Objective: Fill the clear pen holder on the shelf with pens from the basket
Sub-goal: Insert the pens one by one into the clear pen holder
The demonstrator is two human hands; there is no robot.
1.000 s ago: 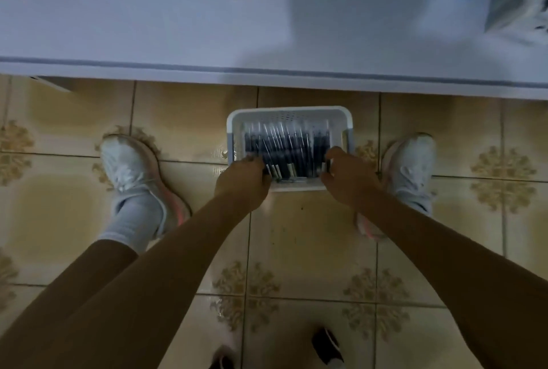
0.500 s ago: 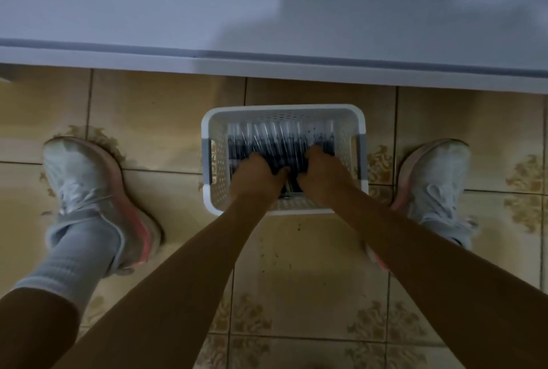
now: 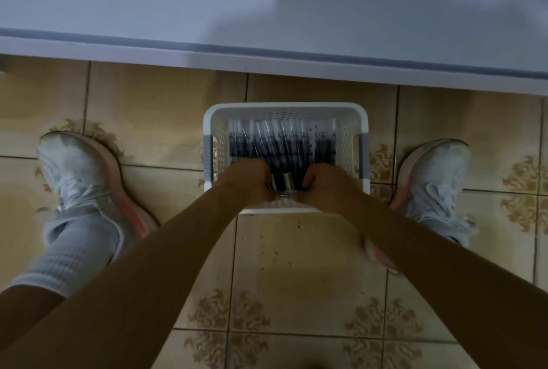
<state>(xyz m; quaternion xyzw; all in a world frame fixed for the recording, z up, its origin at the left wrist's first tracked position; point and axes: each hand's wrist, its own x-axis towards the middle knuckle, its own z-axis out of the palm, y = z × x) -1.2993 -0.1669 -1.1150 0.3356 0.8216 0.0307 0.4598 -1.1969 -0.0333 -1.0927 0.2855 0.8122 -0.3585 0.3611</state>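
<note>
Nothing legible -- no text, label, brand or no. can be read in the dim head view. Any print on the pens (image 3: 281,146) in the basket (image 3: 286,109) is too small & blurred to tell.
</note>
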